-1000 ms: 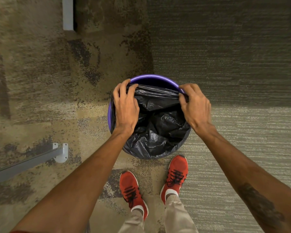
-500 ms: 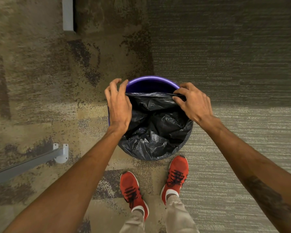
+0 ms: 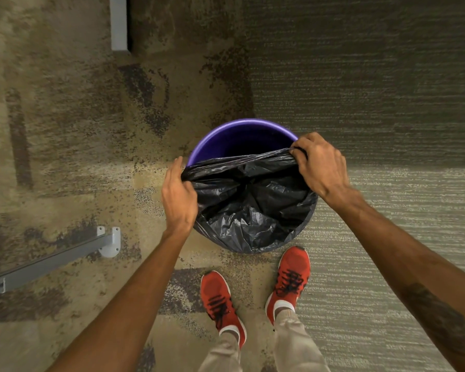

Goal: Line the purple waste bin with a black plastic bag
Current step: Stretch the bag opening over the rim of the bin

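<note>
Both hands pinch the black plastic bag's [image 3: 253, 208] edge: left hand [image 3: 178, 197] at the purple waste bin's [image 3: 226, 130] left rim, right hand [image 3: 321, 165] at its right rim.

The waste bin [image 3: 227, 132] is purple, its bag [image 3: 250, 205] glossy black. The carpet [image 3: 65, 130] is mottled tan and dark brown on one side and finely striped grey-green on the other. The shoes [image 3: 220, 299] are red with black laces, below beige trousers [image 3: 295, 342].
</note>
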`<state>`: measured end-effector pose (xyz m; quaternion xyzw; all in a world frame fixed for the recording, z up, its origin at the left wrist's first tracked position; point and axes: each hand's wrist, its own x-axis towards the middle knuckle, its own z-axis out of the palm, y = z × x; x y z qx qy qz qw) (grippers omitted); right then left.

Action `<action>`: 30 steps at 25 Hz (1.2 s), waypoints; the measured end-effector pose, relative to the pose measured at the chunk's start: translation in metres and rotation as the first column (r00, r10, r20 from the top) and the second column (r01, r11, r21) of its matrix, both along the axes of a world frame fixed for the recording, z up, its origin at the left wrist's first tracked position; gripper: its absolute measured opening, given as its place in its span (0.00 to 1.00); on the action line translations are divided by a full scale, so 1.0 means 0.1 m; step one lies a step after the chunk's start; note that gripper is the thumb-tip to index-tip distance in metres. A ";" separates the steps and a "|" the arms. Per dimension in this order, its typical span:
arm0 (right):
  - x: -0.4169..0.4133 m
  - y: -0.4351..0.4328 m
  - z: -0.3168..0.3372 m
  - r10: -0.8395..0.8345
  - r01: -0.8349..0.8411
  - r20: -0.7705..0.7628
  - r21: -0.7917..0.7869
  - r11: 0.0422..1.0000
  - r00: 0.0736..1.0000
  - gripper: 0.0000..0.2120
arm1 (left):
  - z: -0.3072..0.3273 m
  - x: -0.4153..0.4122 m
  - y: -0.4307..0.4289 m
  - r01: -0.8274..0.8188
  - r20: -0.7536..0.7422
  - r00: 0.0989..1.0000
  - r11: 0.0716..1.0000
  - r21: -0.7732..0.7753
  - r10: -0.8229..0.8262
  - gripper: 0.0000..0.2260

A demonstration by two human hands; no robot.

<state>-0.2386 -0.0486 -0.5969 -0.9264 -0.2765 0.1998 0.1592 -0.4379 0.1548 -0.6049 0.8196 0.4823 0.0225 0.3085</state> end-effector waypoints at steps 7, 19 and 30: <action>-0.04 -0.02 -0.02 0.009 -0.009 0.024 0.001 1.000 1.000 0.12 | -0.15 -0.17 0.39 -0.027 0.180 0.978 0.925 -0.380 0.102 0.24; -0.13 0.01 -0.08 -0.059 0.058 0.030 0.026 0.998 0.998 0.13 | -0.18 -0.33 0.26 -0.149 0.121 0.968 0.889 -0.433 0.221 0.18; -0.10 0.02 -0.20 -0.126 0.110 0.110 0.144 0.983 0.986 0.10 | -0.13 0.26 0.53 -0.093 0.165 0.977 0.964 -0.249 0.137 0.14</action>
